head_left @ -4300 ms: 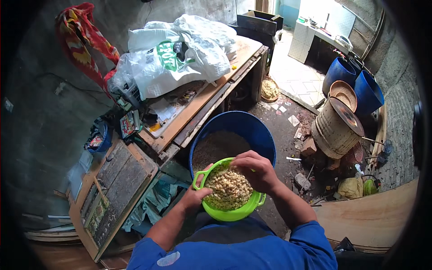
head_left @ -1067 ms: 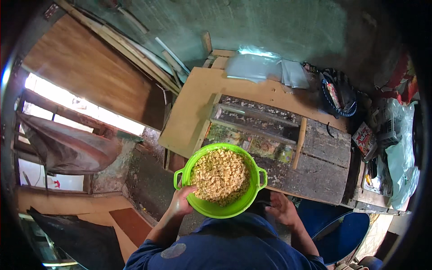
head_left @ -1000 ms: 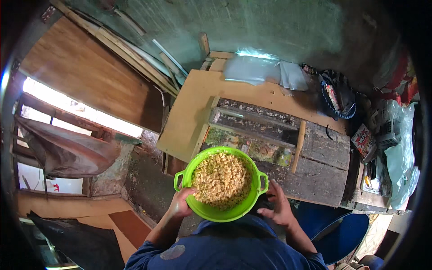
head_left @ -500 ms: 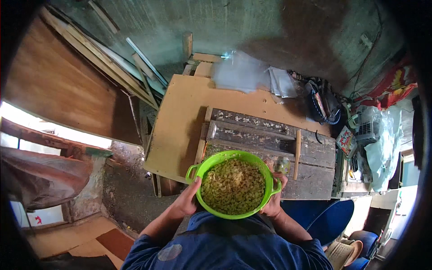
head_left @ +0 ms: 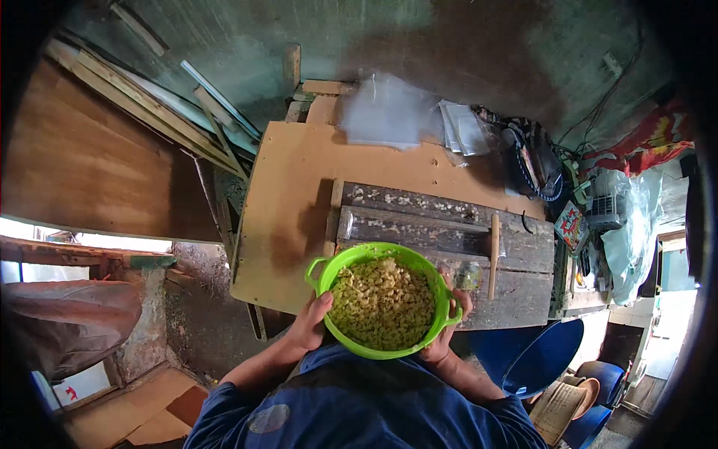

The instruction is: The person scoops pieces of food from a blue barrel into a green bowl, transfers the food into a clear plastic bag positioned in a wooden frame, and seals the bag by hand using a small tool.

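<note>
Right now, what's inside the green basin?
Pale, chunky pieces, loosely heaped. They cover the bottom of the green basin, so whatever lies beneath the top layer can't be seen.

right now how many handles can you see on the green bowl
2: the left handle on the left side of the green bowl, above the left hand; the right handle on its right, beside the right hand. No others show.
</note>
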The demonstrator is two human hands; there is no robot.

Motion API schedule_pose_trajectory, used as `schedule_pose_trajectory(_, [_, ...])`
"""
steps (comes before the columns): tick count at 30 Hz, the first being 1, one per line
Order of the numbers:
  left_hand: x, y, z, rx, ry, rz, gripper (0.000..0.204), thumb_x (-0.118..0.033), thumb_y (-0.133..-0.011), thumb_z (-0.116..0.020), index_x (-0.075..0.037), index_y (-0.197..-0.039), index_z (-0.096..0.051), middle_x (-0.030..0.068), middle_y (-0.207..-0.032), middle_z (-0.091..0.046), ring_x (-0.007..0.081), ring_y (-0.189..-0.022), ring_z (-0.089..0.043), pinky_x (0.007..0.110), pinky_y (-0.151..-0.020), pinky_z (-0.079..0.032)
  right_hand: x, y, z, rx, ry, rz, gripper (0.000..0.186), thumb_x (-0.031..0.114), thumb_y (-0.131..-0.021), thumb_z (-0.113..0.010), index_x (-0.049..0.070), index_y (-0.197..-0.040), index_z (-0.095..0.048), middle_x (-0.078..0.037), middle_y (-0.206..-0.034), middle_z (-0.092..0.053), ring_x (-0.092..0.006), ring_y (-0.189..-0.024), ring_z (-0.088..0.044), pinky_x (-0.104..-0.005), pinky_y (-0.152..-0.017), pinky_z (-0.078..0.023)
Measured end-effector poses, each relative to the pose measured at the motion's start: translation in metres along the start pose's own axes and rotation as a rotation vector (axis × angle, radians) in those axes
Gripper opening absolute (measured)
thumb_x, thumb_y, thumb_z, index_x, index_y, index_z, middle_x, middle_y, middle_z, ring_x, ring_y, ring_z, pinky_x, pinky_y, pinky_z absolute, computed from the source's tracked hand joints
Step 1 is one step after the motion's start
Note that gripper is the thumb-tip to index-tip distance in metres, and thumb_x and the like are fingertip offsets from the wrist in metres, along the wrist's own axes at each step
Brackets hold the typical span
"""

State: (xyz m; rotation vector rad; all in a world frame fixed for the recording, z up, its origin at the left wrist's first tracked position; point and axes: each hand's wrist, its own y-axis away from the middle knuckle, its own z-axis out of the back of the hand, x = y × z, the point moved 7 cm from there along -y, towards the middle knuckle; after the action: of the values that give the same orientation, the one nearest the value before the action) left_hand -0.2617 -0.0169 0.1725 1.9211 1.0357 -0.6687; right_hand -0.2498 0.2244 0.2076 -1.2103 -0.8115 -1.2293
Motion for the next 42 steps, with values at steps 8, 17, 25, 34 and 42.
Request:
schedule_pose_trajectory(8, [0.023,-0.018,0.019,-0.052,-0.038,-0.036,0.048,-0.028,-0.105,-0.03,0.003,-0.142,-0.041,0.0154,-0.144,-0.045,0.0261,-0.131,-0.044,0.037,-0.11,-0.034,-0.022,-0.016,-0.005,-0.047,-0.399,-0.237,0.125,0.073,-0.061,-0.078,0.01,-0.143,-0.008,-0.027,-0.151,-0.023,-0.0384,-0.141,-0.028,-0.0529,-0.115,-0.026])
schedule_pose_trajectory(17, [0.001,-0.023,-0.013,-0.097,0.213,0.051,0.064,-0.049,-0.099,-0.042,-0.002,-0.142,-0.042,0.0112,-0.138,-0.053,0.0223,-0.125,-0.053,0.039,-0.107,-0.04,-0.022,-0.022,-0.002,-0.031,-0.286,-0.144,0.117,0.074,-0.067,-0.074,0.006,-0.14,-0.014,-0.025,-0.143,-0.033,-0.0337,-0.133,-0.037,-0.0505,-0.111,-0.032])
schedule_pose_trajectory(25, [-0.001,-0.033,-0.017,-0.11,0.218,0.077,0.065,-0.05,-0.097,-0.047,-0.004,-0.143,-0.042,0.0112,-0.139,-0.052,0.0223,-0.123,-0.053,0.039,-0.105,-0.041,-0.028,-0.019,0.001,-0.035,-0.283,-0.152,0.117,0.068,-0.068,-0.077,0.005,-0.142,-0.013,-0.023,-0.144,-0.033,-0.0339,-0.136,-0.033,-0.05,-0.113,-0.028])
schedule_pose_trajectory(34, [0.004,-0.045,-0.032,-0.063,0.247,0.109,0.064,-0.049,-0.097,-0.049,-0.006,-0.144,-0.041,0.0093,-0.142,-0.051,0.0225,-0.127,-0.05,0.041,-0.109,-0.038,-0.021,-0.018,0.025,-0.082,-0.231,-0.264,0.117,0.07,-0.068,-0.076,0.002,-0.142,-0.015,-0.024,-0.144,-0.032,-0.0331,-0.133,-0.037,-0.0473,-0.112,-0.03])
schedule_pose_trajectory(42, [0.015,-0.06,-0.051,0.008,0.256,0.187,0.065,-0.049,-0.098,-0.049,-0.007,-0.146,-0.038,0.0099,-0.143,-0.05,0.0234,-0.128,-0.05,0.041,-0.107,-0.04,-0.026,-0.018,0.042,-0.153,-0.248,-0.312,0.114,0.071,-0.07,-0.074,0.005,-0.143,-0.016,-0.021,-0.14,-0.038,-0.0316,-0.13,-0.039,-0.0452,-0.11,-0.031])
